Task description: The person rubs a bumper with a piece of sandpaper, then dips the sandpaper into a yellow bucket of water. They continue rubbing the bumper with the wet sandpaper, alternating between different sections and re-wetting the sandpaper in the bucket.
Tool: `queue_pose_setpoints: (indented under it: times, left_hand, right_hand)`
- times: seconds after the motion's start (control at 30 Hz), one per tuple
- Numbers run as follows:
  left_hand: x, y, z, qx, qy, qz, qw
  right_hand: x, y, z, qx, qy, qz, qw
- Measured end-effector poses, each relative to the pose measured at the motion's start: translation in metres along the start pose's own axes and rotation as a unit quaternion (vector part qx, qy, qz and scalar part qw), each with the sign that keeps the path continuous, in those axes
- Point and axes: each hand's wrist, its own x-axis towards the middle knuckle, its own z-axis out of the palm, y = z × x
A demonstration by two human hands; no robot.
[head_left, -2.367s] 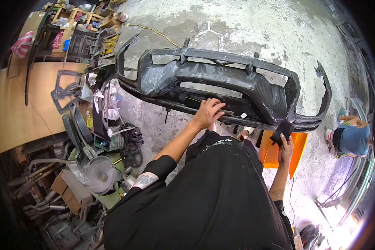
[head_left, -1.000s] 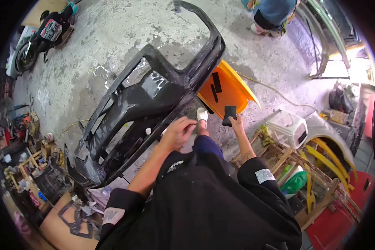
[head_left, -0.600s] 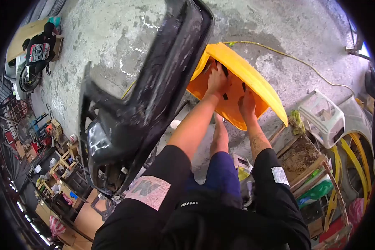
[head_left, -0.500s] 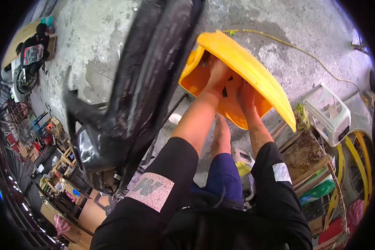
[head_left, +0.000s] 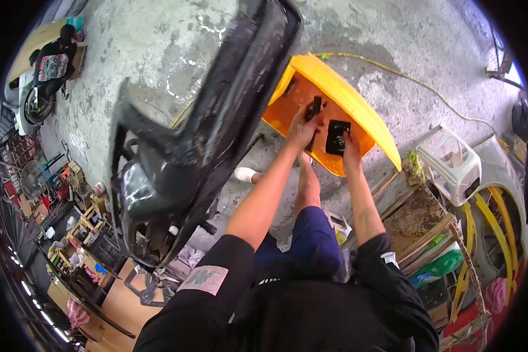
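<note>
In front of me is a curved yellow body panel (head_left: 358, 97), its hollow orange inner side facing me. My left hand (head_left: 302, 130) is closed on a narrow black piece (head_left: 317, 107), seen edge-on over the hollow. Beside it, my right hand (head_left: 352, 154) grips a black rectangular sheet with white print (head_left: 337, 138), which looks like sandpaper, the thumb over its edge. Both hands overlap the panel's inner side in this view. To the left, a large black car bumper (head_left: 217, 117) stretches from the top toward my left arm.
A white plastic stool (head_left: 452, 167) lies at the right, near a wooden frame (head_left: 416, 223) and yellow curved strips (head_left: 501, 226). A yellow hose (head_left: 416, 82) runs across the concrete floor. Cluttered shelves (head_left: 88, 246) and a motorcycle (head_left: 41, 97) are at the left.
Both hands have drawn back from deep inside the yellow panel. The black sheet and narrow black piece, mostly hidden before, now show. The view has shifted slightly.
</note>
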Motion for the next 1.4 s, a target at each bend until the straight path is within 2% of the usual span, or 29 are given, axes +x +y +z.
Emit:
queue_pose_setpoints:
  times: [0.03, 0.07, 0.13, 0.17, 0.23, 0.37, 0.47, 0.5, 0.53, 0.6, 0.63, 0.67, 0.73, 0.8, 0.87, 0.9, 0.93, 1.0, 1.07, 1.1, 1.13, 1.2, 1.23, 1.3, 1.33, 1.37, 1.4]
  left_hand:
    - [-0.028, 0.021, -0.009, 0.043, -0.017, -0.021, 0.999]
    - [-0.056, 0.039, -0.017, 0.042, -0.012, -0.005, 0.999]
    - [-0.110, 0.073, -0.038, -0.103, -0.088, -0.030, 0.990]
    - [-0.140, 0.094, -0.049, -0.101, -0.081, -0.015, 0.992]
    - [-0.197, 0.145, -0.070, -0.267, -0.114, -0.007, 0.957]
    - [-0.283, 0.189, -0.127, -0.283, -0.071, 0.087, 0.952]
    - [-0.334, 0.183, -0.188, -0.317, -0.055, 0.132, 0.938]
    - [-0.336, 0.165, -0.210, -0.349, 0.043, 0.132, 0.927]
    - [-0.364, 0.177, -0.227, -0.355, 0.047, 0.149, 0.922]
    - [-0.425, 0.189, -0.266, -0.252, 0.141, 0.204, 0.935]
    - [-0.447, 0.184, -0.291, -0.257, 0.177, 0.214, 0.926]
    - [-0.471, 0.177, -0.317, -0.216, 0.187, 0.217, 0.933]
    - [-0.506, 0.155, -0.362, -0.221, 0.216, 0.212, 0.927]
    - [-0.527, 0.122, -0.406, -0.228, 0.226, 0.232, 0.918]
    - [-0.543, 0.098, -0.439, -0.232, 0.243, 0.234, 0.912]
    - [-0.547, 0.091, -0.449, -0.277, 0.207, 0.237, 0.908]
    - [-0.551, 0.086, -0.456, -0.321, 0.168, 0.242, 0.900]
    - [-0.552, 0.082, -0.445, -0.327, 0.191, 0.237, 0.894]
    - [-0.551, 0.084, -0.437, -0.376, 0.143, 0.246, 0.882]
    - [-0.549, 0.076, -0.441, -0.394, 0.098, 0.203, 0.891]
    - [-0.551, 0.080, -0.436, -0.396, 0.095, 0.204, 0.890]
    - [-0.550, 0.090, -0.421, -0.241, 0.233, 0.269, 0.903]
    - [-0.550, 0.090, -0.418, -0.276, 0.234, 0.296, 0.884]
    - [-0.553, 0.089, -0.421, -0.274, 0.224, 0.306, 0.884]
    - [-0.559, 0.089, -0.421, -0.276, 0.221, 0.318, 0.880]
    - [-0.566, 0.089, -0.423, -0.305, 0.189, 0.279, 0.891]
    - [-0.568, 0.085, -0.424, -0.307, 0.191, 0.277, 0.890]
  right_hand:
    - [-0.040, -0.038, 0.013, 0.017, 0.031, 0.051, 0.998]
    - [-0.076, -0.074, 0.024, 0.034, 0.058, 0.102, 0.993]
    - [-0.133, -0.119, 0.038, 0.133, 0.018, 0.076, 0.988]
    - [-0.154, -0.134, 0.040, 0.141, -0.017, 0.048, 0.989]
    - [-0.202, -0.180, 0.063, 0.162, -0.090, 0.002, 0.983]
    - [-0.300, -0.255, 0.149, 0.139, -0.212, -0.030, 0.967]
    - [-0.351, -0.236, 0.220, 0.121, -0.294, -0.019, 0.948]
    - [-0.362, -0.218, 0.243, 0.118, -0.326, -0.019, 0.938]
    - [-0.382, -0.209, 0.265, 0.085, -0.327, -0.032, 0.941]
    - [-0.425, -0.195, 0.298, 0.115, -0.344, -0.044, 0.931]
    - [-0.444, -0.188, 0.312, 0.105, -0.353, -0.048, 0.928]
    - [-0.461, -0.180, 0.323, 0.103, -0.354, -0.037, 0.929]
    - [-0.485, -0.162, 0.339, 0.087, -0.356, -0.033, 0.930]
    - [-0.502, -0.135, 0.354, 0.102, -0.313, -0.017, 0.944]
    - [-0.537, -0.128, 0.374, 0.102, -0.356, 0.007, 0.929]
    - [-0.545, -0.120, 0.381, 0.084, -0.354, 0.003, 0.932]
    - [-0.551, -0.114, 0.388, 0.067, -0.351, -0.003, 0.934]
    - [-0.550, -0.095, 0.403, 0.039, -0.376, -0.007, 0.926]
    - [-0.549, -0.080, 0.420, 0.015, -0.401, -0.011, 0.916]
    - [-0.553, -0.071, 0.427, -0.012, -0.402, -0.028, 0.915]
    - [-0.552, -0.061, 0.433, -0.037, -0.400, -0.045, 0.915]
    - [-0.574, -0.059, 0.444, -0.068, -0.386, -0.047, 0.919]
    - [-0.560, -0.047, 0.444, -0.070, -0.391, -0.060, 0.916]
    - [-0.548, -0.043, 0.447, -0.073, -0.394, -0.071, 0.914]
    - [-0.549, -0.056, 0.445, -0.152, -0.386, -0.107, 0.904]
    - [-0.553, -0.066, 0.443, -0.230, -0.376, -0.140, 0.887]
    - [-0.576, -0.080, 0.449, -0.205, -0.346, -0.098, 0.910]
